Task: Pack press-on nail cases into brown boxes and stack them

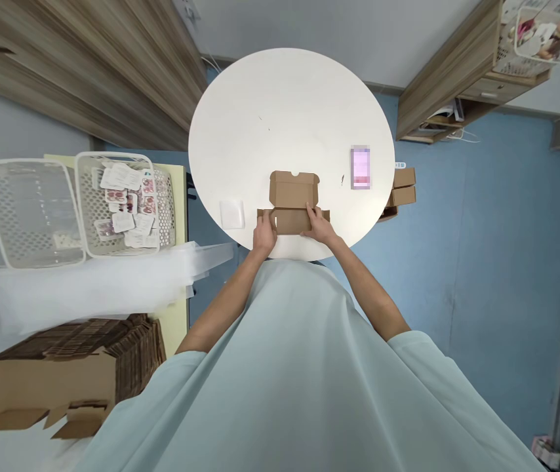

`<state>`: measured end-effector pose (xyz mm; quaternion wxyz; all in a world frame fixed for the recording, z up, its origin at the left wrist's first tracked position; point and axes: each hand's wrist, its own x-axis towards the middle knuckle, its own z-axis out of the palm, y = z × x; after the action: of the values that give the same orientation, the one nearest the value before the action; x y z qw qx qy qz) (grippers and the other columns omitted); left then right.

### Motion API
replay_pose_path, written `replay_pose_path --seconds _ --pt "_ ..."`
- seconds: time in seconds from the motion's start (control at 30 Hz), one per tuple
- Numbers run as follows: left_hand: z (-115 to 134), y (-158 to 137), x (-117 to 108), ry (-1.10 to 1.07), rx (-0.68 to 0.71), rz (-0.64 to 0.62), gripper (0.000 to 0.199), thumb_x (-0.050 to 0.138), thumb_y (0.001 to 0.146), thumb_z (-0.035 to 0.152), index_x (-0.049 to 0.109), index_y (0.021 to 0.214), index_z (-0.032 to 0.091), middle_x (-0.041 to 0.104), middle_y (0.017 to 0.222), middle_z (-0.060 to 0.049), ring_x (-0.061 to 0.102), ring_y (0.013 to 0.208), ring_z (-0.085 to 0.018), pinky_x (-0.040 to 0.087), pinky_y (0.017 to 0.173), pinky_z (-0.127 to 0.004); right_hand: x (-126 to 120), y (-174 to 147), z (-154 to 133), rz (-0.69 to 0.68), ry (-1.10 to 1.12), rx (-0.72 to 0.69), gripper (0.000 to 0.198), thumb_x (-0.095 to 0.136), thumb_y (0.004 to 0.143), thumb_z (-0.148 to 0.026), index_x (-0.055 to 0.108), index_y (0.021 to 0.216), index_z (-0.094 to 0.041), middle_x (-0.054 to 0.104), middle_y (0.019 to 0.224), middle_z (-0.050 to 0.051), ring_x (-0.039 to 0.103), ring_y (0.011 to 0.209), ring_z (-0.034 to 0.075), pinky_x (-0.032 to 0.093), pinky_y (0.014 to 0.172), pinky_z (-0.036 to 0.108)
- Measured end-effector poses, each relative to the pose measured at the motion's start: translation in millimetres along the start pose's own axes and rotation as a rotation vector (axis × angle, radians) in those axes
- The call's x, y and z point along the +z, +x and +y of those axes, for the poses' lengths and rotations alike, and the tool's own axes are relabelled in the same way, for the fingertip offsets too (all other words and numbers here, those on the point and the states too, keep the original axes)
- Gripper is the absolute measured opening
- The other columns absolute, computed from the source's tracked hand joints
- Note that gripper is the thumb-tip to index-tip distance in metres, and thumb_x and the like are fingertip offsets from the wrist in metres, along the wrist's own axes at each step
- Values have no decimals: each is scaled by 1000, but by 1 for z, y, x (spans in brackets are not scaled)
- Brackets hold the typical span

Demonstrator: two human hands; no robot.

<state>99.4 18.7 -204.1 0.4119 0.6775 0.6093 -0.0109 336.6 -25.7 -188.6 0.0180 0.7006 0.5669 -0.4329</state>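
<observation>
A brown cardboard box (pixel 294 191), partly folded with its lid flap spread away from me, lies at the near edge of the round white table (pixel 284 105). My left hand (pixel 264 235) grips the box's left end, fingers bent over its side. At the right end, my right hand (pixel 320 226) holds the box with the thumb inside and fingers along the wall. Left of the box rests a small white square packet (pixel 231 214). A phone (pixel 360 167) with a blurred screen lies on the right part of the table.
On the left, a pale yellow table (pixel 174 321) bears a white basket (pixel 115 252) of carded packs, another basket (pixel 34 262), translucent plastic sheeting (pixel 88 288) and stacked flat cardboard boxes (pixel 54 387). Small cardboard boxes (pixel 404 186) sit beyond the round table's right edge.
</observation>
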Motion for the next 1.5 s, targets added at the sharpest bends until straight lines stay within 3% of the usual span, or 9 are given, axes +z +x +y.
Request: replay_pose_path --seconds 0.1,0.27,0.37,0.5,0.7,0.9,1.07,1.17,1.5 --pt "9 3 -6 109 -40 -39 51 51 99 3 65 148 12 63 145 -24 73 125 -39 56 111 -54 -1 -1 -1 -3 10 12 120 86 93 -33 9 185 -28 22 183 26 64 145 42 58 114 52" --pt "10 -1 -15 170 29 -76 52 51 102 7 69 149 18 65 143 -19 71 128 -38 57 113 -50 2 -1 -1 8 17 1 120 86 95 -32 8 185 -29 22 184 26 65 144 43 59 114 54" --pt "2 -6 -20 153 45 26 51 54 104 12 69 151 26 66 146 -15 69 135 -35 60 111 -46 3 0 1 15 19 2 122 87 95 -32 6 186 -30 21 184 26 64 144 44 59 114 55" --pt "-12 -9 -24 157 -120 186 51 65 105 24 62 155 24 61 155 -18 66 140 -36 61 109 -48 5 1 4 24 27 -9 123 87 94 -32 5 186 -32 22 184 25 61 149 45 58 117 56" --pt "-15 -11 -25 158 -177 112 24 59 106 25 77 121 20 74 142 -15 73 127 -34 58 106 -45 6 3 6 13 44 -11 121 86 94 -32 7 186 -30 19 185 25 59 151 45 56 119 56" --pt "7 -17 -16 -9 -165 72 23 68 103 33 73 123 23 84 113 -8 79 114 -29 56 104 -39 11 6 9 21 65 -24 125 89 92 -34 6 185 -32 20 185 25 58 152 45 55 120 56" --pt "15 -16 -5 -60 -77 80 37 74 103 46 69 131 21 77 141 -12 80 108 -27 57 103 -38 11 6 8 18 55 -27 126 90 92 -31 5 185 -30 17 186 26 55 156 46 54 122 57" --pt "11 -10 -3 -68 -99 84 36 68 107 40 67 136 19 80 135 -12 79 109 -26 56 105 -38 11 6 7 6 55 -27 127 91 91 -32 6 186 -28 16 186 28 56 155 47 54 122 57" --pt "11 -2 -6 164 -167 -14 16 62 104 29 75 107 22 83 113 -13 76 113 -32 57 98 -40 12 6 7 -4 59 -44 138 95 86 -31 -3 185 -35 18 185 26 58 152 47 54 120 59"
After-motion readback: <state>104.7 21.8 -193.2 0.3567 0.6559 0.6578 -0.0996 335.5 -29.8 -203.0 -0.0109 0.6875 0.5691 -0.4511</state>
